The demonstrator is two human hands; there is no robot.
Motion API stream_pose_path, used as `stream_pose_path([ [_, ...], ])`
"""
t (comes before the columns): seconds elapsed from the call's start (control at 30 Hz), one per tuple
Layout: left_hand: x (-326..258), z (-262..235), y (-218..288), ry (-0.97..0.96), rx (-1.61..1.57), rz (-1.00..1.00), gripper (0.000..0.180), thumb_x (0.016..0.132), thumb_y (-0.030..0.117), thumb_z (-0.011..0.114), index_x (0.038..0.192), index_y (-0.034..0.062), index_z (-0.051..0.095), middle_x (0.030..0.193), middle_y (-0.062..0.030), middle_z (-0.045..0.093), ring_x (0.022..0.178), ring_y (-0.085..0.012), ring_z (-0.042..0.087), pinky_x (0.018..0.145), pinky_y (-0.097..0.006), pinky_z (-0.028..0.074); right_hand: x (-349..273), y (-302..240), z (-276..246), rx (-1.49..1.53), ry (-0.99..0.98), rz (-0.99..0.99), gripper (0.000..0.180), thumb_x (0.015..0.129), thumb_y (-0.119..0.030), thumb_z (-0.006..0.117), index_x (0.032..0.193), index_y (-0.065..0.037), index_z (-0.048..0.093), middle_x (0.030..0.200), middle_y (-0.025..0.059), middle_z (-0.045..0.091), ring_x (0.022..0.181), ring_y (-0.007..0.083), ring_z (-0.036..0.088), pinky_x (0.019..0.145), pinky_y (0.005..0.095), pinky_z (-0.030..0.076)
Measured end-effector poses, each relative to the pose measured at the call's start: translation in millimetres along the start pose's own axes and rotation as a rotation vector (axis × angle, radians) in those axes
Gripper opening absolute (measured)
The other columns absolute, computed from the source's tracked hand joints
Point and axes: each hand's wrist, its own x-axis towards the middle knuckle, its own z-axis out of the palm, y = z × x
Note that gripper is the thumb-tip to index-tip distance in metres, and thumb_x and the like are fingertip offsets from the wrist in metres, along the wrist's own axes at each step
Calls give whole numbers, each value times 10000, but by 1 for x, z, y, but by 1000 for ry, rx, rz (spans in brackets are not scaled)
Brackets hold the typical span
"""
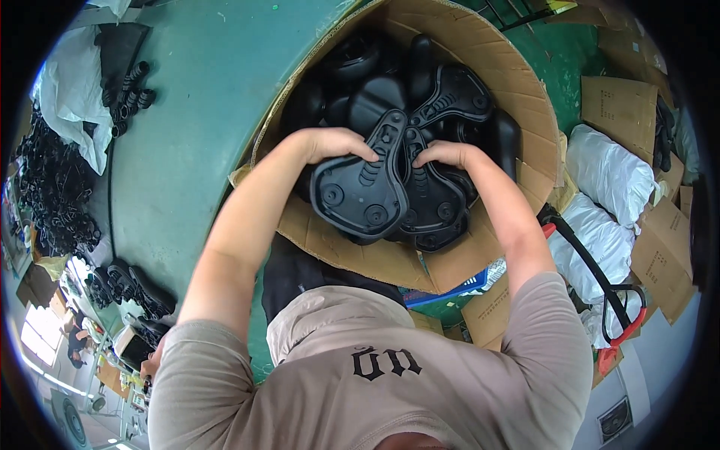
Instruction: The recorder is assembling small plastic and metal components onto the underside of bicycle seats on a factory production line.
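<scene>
A black bicycle saddle (360, 196), underside up, is gripped near its narrow nose by my left hand (335, 144), the thumb pressed on its ribbed middle. Beside it, my right hand (448, 153) closes on a second black saddle (433, 211), whose left edge is partly covered by the first. Both are held over a large open cardboard box (536, 124). Another upturned saddle (466, 91) lies just beyond my right hand among several black saddles (377, 97) inside the box. My fingers beneath the saddles are hidden.
White sacks (611, 172) and cardboard cartons (619, 112) stand to the right, near a black-and-red handle (600, 277). A heap of black parts (56, 180) and further black pieces (139, 289) lie left on the green floor (187, 105). A person (77, 341) is far off at lower left.
</scene>
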Motion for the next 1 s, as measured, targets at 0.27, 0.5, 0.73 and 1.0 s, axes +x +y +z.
stream_pose_path([
  [0.27, 49, 4, -122, -16, -304, 80, 568, 910, 316, 843, 1348, -12, 692, 1286, -120, 754, 1184, -233, 716, 1095, -369, 532, -19, 26, 36, -757, 145, -71, 900, 675, -582, 903, 1252, 90, 744, 1445, 261, 637, 1326, 339, 634, 1086, 401, 514],
  [0.5, 42, 17, -112, 50, 373, 64, 860, 784, 649, 859, 1331, -5, 750, 1358, -200, 723, 1311, -319, 666, 1157, -426, 473, -27, 19, 48, -643, 155, -158, 829, 670, -461, 914, 1320, 16, 719, 1425, 258, 641, 1303, 349, 637, 1102, 406, 503],
  [0.73, 10, 48, -111, 104, 155, 230, 788, 866, 638, 812, 1253, -47, 774, 1291, -195, 745, 1246, -300, 684, 1108, -406, 486, -69, 30, 53, 22, 120, -29, 784, 706, -188, 889, 1407, 48, 627, 1257, 159, 743, 1193, 289, 694, 1124, 397, 493],
  [1.0, -72, 77, -100, -113, -127, 282, 659, 940, 577, 792, 1271, 8, 774, 1296, -124, 756, 1168, -248, 717, 1080, -408, 527, -143, -9, 77, 318, -138, -58, 696, 696, -124, 802, 1350, 70, 661, 1229, 199, 756, 1115, 351, 751, 1049, 458, 596],
])
